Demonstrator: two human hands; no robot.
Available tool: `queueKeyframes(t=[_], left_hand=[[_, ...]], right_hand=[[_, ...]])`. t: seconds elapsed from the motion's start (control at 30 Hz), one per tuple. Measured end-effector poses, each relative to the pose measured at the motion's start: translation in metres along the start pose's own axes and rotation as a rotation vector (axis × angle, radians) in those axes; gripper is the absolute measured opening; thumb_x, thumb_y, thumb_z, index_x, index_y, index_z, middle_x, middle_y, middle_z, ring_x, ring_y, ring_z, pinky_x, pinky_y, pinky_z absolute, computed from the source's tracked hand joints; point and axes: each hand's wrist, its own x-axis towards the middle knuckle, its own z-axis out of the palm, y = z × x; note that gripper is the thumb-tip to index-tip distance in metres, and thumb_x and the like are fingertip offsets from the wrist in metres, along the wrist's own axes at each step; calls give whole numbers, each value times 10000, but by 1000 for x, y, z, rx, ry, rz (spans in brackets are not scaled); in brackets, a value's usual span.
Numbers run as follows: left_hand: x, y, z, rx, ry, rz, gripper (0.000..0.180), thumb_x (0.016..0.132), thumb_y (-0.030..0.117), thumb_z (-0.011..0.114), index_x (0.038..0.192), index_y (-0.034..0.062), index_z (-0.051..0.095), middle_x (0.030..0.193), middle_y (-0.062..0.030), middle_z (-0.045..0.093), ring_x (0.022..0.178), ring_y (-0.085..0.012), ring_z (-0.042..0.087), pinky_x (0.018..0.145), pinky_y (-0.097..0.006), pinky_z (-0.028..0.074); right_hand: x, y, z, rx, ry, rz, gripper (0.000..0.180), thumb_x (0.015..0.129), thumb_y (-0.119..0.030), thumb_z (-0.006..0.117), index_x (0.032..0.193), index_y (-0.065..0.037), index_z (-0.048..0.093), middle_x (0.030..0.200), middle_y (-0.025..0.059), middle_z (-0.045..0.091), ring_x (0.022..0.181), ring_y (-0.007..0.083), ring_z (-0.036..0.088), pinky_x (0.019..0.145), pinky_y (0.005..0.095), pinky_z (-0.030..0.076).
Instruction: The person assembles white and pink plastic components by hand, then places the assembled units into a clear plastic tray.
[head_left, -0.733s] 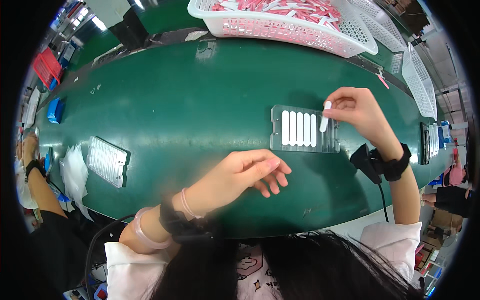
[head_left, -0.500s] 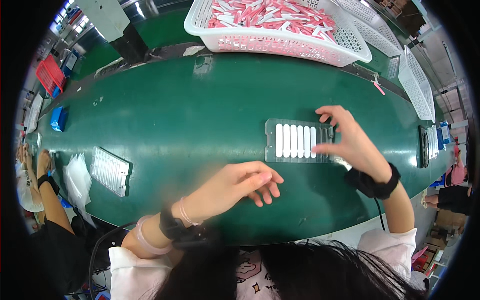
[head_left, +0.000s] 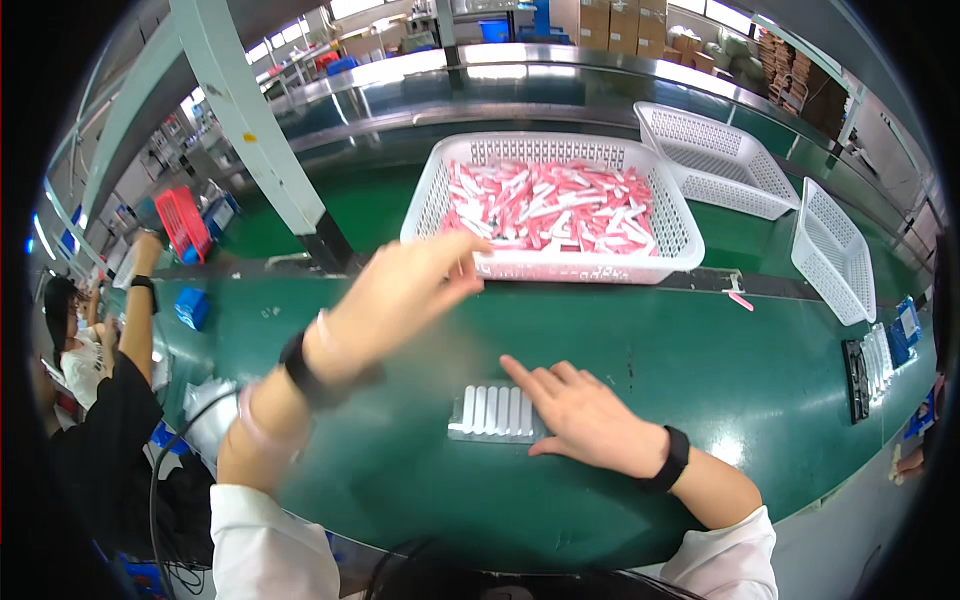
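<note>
A clear plastic tray [head_left: 462, 432] lies on the green table with several white, round-ended strips [head_left: 497, 410] standing side by side in it. My right hand [head_left: 595, 420] rests over its right end, fingers and thumb spread, hiding that part of the tray. Whether the fingertips press on it, I cannot tell. My left hand [head_left: 385, 300] is raised near the front left of a white perforated basket [head_left: 580, 268], fingers bent and apart, with nothing visible between them. Many pink and white plastic pieces [head_left: 560, 205] fill the basket in a loose heap.
Two more white baskets [head_left: 735, 185] [head_left: 835, 260] stand at the far right. A metal post [head_left: 250, 130] rises left of the full basket. One pink piece [head_left: 740, 300] lies near the table's back ledge. A co-worker's arm [head_left: 140, 310] is at the left.
My left hand has moved forward from beside the tray to the basket's near edge. My right hand remains at the tray's right end, fingers now stretched over it. The view has tilted up.
</note>
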Motion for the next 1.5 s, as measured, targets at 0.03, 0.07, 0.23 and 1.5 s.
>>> queueKeyframes(t=[0.03,0.07,0.23,1.5], left_hand=[[24,-14,-3,135,-29,51,238,737,67,560,968,21,529,768,-116,578,699,-236,577,626,-307,448],[44,-29,-4,354,-36,110,255,732,98,559,974,30,512,805,-123,576,759,-272,561,668,-350,439],[123,-119,10,614,-564,110,502,599,166,699,1037,46,486,962,-137,554,925,-292,520,783,-360,416],[138,-93,10,-528,-184,-397,174,887,219,429,894,45,438,659,-12,472,474,-69,427,407,-194,361]], right_hand=[[0,3,2,-25,5,-5,906,586,-240,711,1290,25,207,987,122,478,894,271,463,777,347,409],[0,-1,3,-47,14,-24,911,580,-250,711,1289,25,210,980,116,479,887,262,466,772,345,411],[-4,-1,12,-82,143,-62,911,570,-259,715,1284,23,225,955,106,478,862,246,470,747,335,420],[-3,5,21,-163,181,-91,871,580,-279,705,1262,39,267,913,109,469,827,253,467,677,321,434]])
